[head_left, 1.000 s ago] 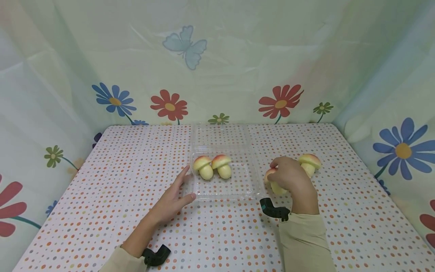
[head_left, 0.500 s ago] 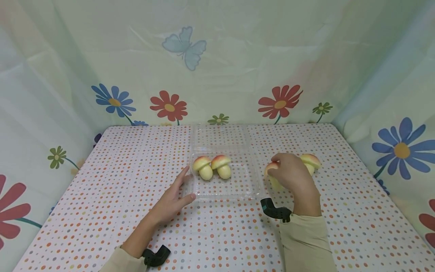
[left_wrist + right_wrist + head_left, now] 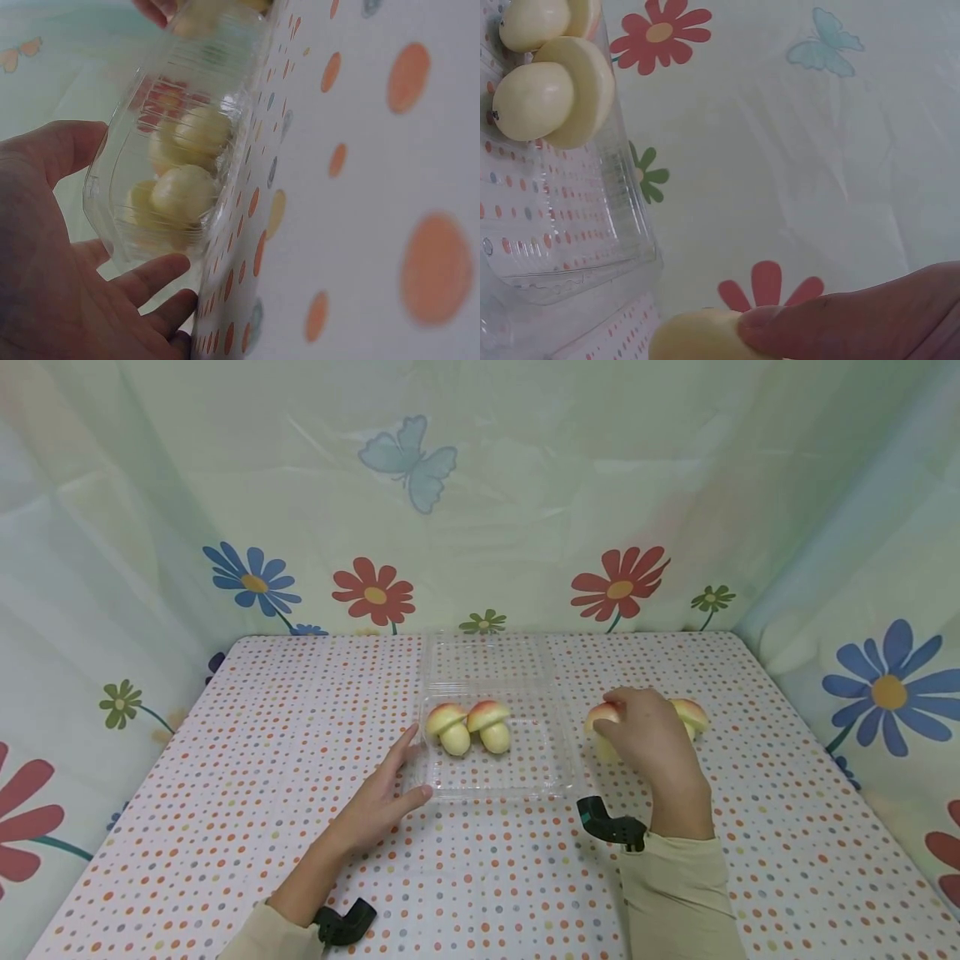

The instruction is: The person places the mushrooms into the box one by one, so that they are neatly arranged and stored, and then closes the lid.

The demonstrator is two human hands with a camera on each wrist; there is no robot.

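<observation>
Two toy mushrooms with red-and-yellow caps, one on the left and one beside it, lie side by side in the left half of a clear plastic clamshell box. My left hand rests at the box's left side, thumb near the front corner and fingers spread along the wall. To the right of the box, my right hand pinches a third mushroom between thumb and fingers; the right wrist view shows the thumb on its pale surface. Another mushroom lies just beyond this hand, partly hidden by it.
The box's lid lies folded back toward the rear of the table. A dotted cloth covers the tabletop. Behind and at both sides hangs a flowered curtain. Each wrist carries a black camera mount, such as the right one.
My right hand has shifted slightly up and right around the third mushroom, which now shows more of its cap and stands more upright. My left hand and the box have stayed put.
</observation>
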